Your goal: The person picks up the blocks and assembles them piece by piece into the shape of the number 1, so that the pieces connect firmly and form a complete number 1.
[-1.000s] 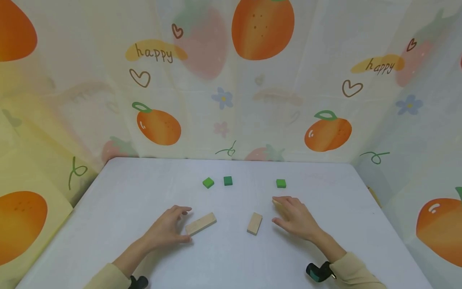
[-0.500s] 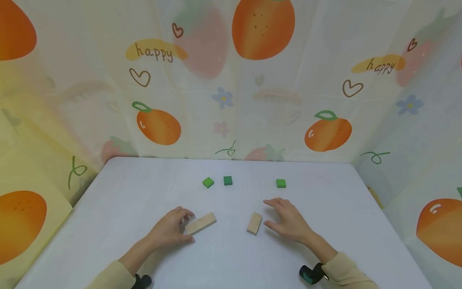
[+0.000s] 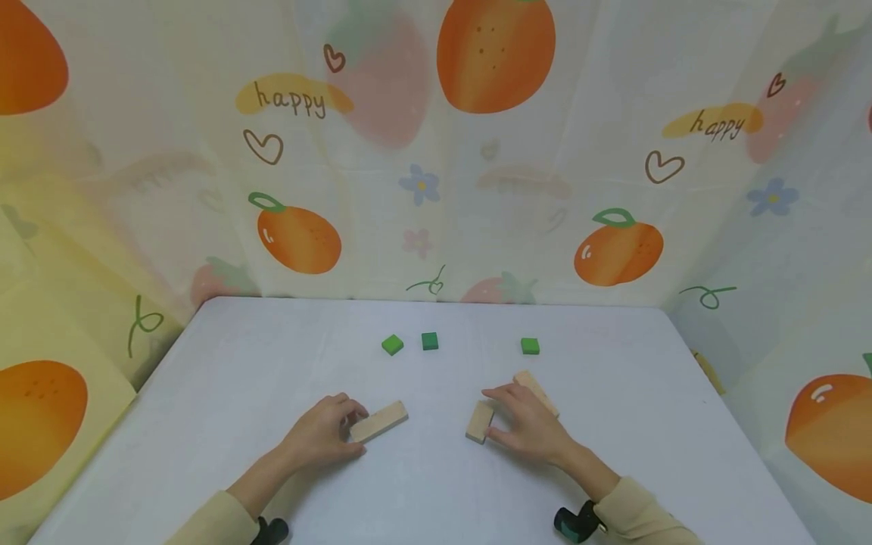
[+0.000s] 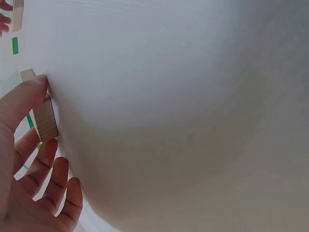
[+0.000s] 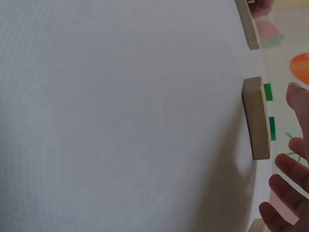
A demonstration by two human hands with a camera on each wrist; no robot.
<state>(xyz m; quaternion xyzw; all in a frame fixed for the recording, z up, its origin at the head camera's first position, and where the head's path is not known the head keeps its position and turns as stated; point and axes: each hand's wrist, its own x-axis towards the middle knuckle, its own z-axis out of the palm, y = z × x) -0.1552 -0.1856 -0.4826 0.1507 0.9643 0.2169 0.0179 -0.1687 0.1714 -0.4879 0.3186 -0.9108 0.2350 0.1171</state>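
Observation:
In the head view my left hand (image 3: 325, 433) is at the near end of a long pale wooden block (image 3: 379, 421), its thumb and fingers on either side. The left wrist view has the thumb in front of this block (image 4: 45, 121) and fingertips by its end; firm contact cannot be made out. My right hand (image 3: 531, 425) hovers with spread fingers at a shorter wooden block (image 3: 480, 421), fingertips past its far end and thumb by its right edge. The right wrist view shows a gap between the fingers and this block (image 5: 257, 118). Behind the right hand lies another wooden block (image 3: 536, 392), partly covered.
Toward the back of the white table (image 3: 293, 341) lie a light green block (image 3: 392, 345), a dark green block (image 3: 429, 341) and another green block (image 3: 530, 346). A fruit-printed curtain (image 3: 436, 227) rises behind the table's back edge.
My right hand has moved left and nearer, off the slanted wooden block to the shorter one. My left hand has drawn its fingers in toward the long block. The blocks have stayed put.

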